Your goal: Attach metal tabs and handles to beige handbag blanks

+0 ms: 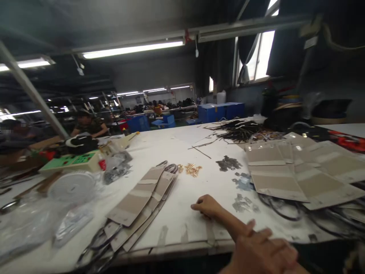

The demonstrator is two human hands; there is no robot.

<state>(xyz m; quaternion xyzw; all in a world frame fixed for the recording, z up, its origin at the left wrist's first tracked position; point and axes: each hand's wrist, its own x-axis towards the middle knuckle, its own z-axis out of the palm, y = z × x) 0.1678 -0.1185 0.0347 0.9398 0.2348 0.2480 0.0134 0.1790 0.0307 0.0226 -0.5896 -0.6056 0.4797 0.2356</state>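
My right hand (207, 205) rests low over the white table (168, 146), its fingers curled together and nothing showing in them. Across my right forearm lies my left hand (259, 249), blurred, with its fingers apart. Small gold-coloured pieces (192, 169) are heaped beyond my right hand. To its left is a stack of beige panels (137, 198) with dark loops at the ends. Dark pieces (228, 163), bluish pieces (244, 182) and grey clear pieces (243, 203) form small piles to its right.
More beige panels (276, 171) with dark loops cover the right side. Dark strips (236, 129) lie at the back. On the left are a white reel (72, 186), plastic bags (31, 217) and a green-topped box (71, 161). People sit beyond the table's left side.
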